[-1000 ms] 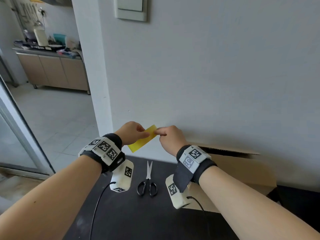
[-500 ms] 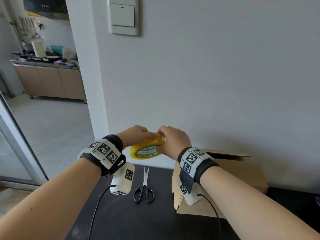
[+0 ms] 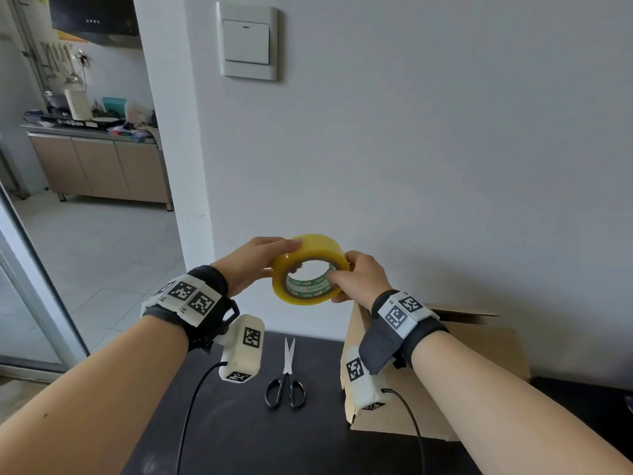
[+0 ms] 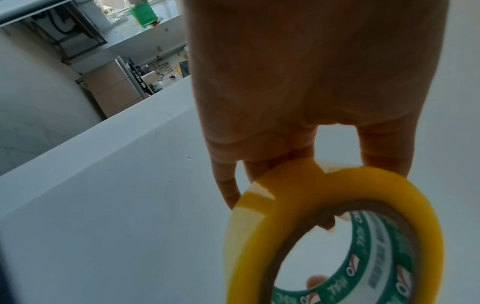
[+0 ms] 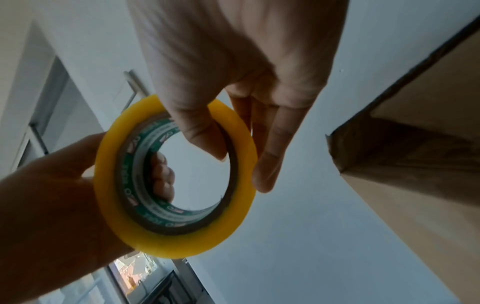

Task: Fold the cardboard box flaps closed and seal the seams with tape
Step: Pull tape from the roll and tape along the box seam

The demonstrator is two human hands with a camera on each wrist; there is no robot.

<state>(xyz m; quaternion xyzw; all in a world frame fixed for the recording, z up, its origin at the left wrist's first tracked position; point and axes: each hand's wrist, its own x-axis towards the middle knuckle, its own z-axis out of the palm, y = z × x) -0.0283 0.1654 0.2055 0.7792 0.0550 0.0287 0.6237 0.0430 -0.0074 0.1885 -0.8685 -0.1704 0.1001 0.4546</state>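
A yellow tape roll (image 3: pixel 310 269) with a green-printed core is held up in front of the wall between both hands. My left hand (image 3: pixel 255 264) grips its left side, fingers over the outer rim and fingertips inside the core. My right hand (image 3: pixel 359 279) grips the right side, thumb inside the core (image 5: pixel 205 142) and fingers behind the rim. The roll (image 4: pixel 335 236) fills the lower right of the left wrist view, and its ring (image 5: pixel 176 176) faces the right wrist camera. The cardboard box (image 3: pixel 479 354) stands on the black table (image 3: pixel 222 433) under my right forearm, a top flap partly raised.
Black-handled scissors (image 3: pixel 287 378) lie shut on the table between my wrists. A light switch (image 3: pixel 247 42) is on the grey wall behind. A kitchen counter with cabinets (image 3: pixel 96 159) is far left, across a tiled floor. The box (image 5: pixel 415 164) is at the right in the right wrist view.
The roll went from edge-on and low between my hands to raised and turned, its open core now facing me. Both hands rose with it; the view tilted up slightly.
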